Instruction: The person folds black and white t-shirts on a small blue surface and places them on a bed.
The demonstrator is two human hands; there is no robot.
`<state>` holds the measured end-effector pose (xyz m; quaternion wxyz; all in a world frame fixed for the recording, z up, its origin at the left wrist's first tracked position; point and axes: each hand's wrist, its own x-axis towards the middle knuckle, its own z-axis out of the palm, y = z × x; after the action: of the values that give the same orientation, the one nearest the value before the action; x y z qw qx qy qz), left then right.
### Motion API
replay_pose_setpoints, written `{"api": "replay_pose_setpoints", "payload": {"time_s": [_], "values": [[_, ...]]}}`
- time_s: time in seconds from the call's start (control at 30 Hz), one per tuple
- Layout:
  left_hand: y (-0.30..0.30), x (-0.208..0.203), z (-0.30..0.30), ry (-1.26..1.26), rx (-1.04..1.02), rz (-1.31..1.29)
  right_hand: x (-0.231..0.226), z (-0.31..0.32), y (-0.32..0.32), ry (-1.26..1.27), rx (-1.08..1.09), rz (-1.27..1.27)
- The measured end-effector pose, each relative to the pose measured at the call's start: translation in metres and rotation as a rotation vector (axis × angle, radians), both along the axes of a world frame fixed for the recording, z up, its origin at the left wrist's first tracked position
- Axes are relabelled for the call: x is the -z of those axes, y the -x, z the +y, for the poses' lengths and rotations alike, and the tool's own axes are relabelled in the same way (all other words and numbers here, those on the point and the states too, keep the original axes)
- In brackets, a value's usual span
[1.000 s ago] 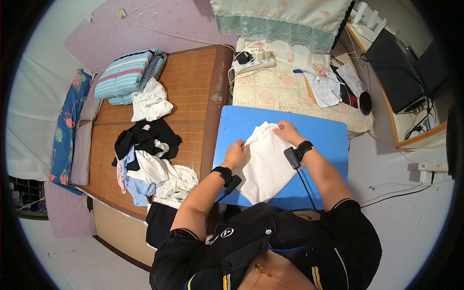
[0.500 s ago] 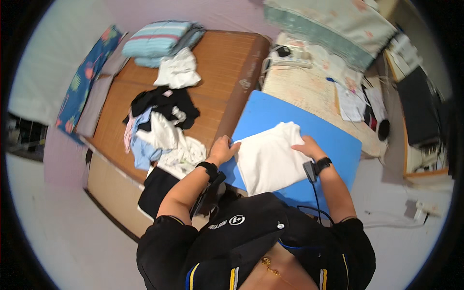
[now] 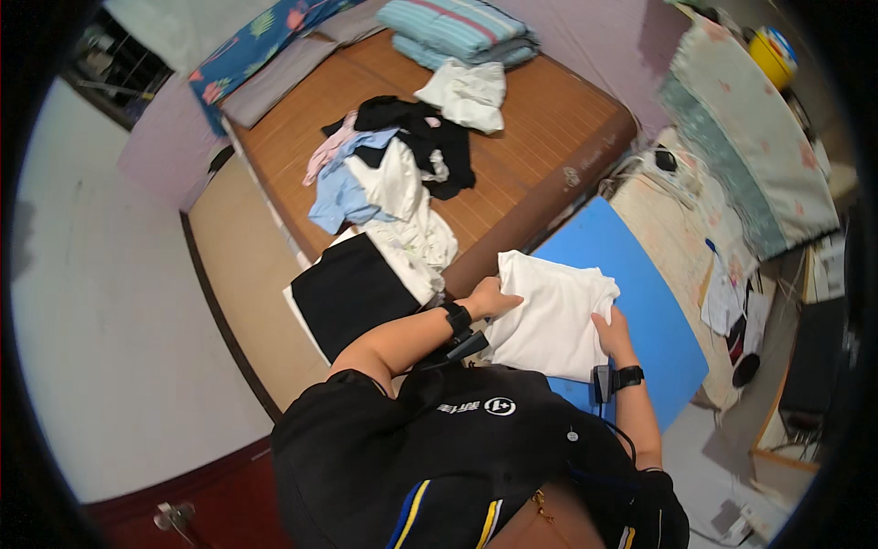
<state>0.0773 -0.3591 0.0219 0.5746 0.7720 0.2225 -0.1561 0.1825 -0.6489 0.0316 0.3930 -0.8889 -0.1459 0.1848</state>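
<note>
A white garment [image 3: 560, 316], folded into a rough square, is between my two hands above the blue tabletop [image 3: 654, 320]. My left hand [image 3: 496, 298] is closed on its left edge, with the thumb over the cloth. My right hand [image 3: 615, 333] grips the opposite edge, its fingers partly hidden by the cloth. On the left the garment reaches past the tabletop's edge, toward the bed. Whether its underside still touches the tabletop cannot be told. A neat black folded garment [image 3: 355, 293] lies left of my left forearm, on top of white cloth.
On the brown bed mat [image 3: 521, 174] lie a heap of loose clothes with a black garment [image 3: 448, 160] and a light blue one [image 3: 338, 197], a crumpled white garment [image 3: 466, 96] and striped folded bedding [image 3: 462, 32]. Right of the tabletop stands a cloth-covered surface [image 3: 631, 197] with cables and papers.
My view has swung to the left. Both hands have shifted the white garment leftward across the tabletop, so that it now sticks out past the edge by the bed.
</note>
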Motion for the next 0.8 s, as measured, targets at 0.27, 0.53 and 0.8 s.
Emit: {"api": "replay_pose_setpoints", "payload": {"time_s": [0.27, 0.53, 0.8], "values": [[0.088, -0.008, 0.092, -0.119, -0.363, -0.262, -0.028, 0.145, 0.014, -0.201, -0.283, 0.049], [0.244, -0.041, 0.169, -0.582, -0.810, -0.193, -0.023, 0.330, 0.065, -0.242, -0.794, 0.111], [0.282, 0.008, 0.198, -0.873, -0.985, 0.102, 0.072, 0.400, 0.100, -0.162, -0.928, -0.066]]}}
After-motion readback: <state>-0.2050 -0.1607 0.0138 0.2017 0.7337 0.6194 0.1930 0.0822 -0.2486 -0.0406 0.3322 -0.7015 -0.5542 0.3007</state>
